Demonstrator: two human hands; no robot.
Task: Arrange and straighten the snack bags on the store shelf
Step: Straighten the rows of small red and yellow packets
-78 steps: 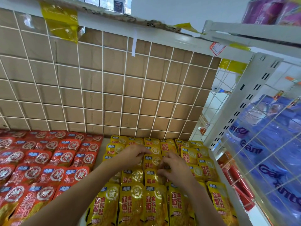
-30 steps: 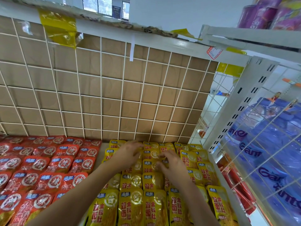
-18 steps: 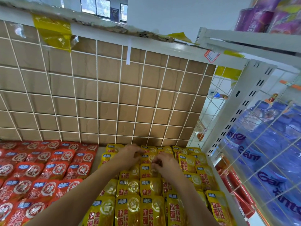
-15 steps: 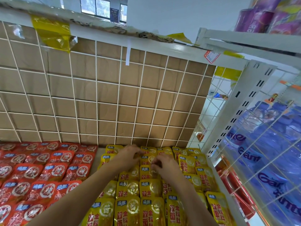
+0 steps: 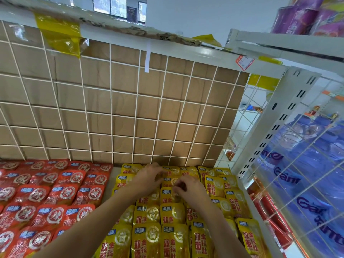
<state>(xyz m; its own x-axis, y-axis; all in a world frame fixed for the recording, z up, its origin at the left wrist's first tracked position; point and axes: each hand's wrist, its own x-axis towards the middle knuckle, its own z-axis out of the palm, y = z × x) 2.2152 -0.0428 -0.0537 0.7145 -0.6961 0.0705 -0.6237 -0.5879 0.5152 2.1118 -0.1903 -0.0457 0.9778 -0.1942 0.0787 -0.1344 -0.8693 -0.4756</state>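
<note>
Yellow snack bags (image 5: 173,215) lie in overlapping rows on the right part of the shelf, red snack bags (image 5: 46,194) on the left part. Both my hands are over the back rows of the yellow bags. My left hand (image 5: 147,178) lies on the bags with its fingers curled at the top edge of a back-row yellow bag (image 5: 172,176). My right hand (image 5: 188,186) is just right of it, thumb and fingers pinching that same area of bags. The bags under my palms are hidden.
A white wire grid backed with brown cardboard (image 5: 119,112) closes the shelf's back. A white slotted upright (image 5: 275,123) and a wire side panel stand at the right, with blue bottle packs (image 5: 307,164) behind. A bare strip of shelf (image 5: 109,185) separates red and yellow bags.
Both hands have worked from the middle rows toward the back rows of the yellow bags and drawn closer together. The view has shifted slightly.
</note>
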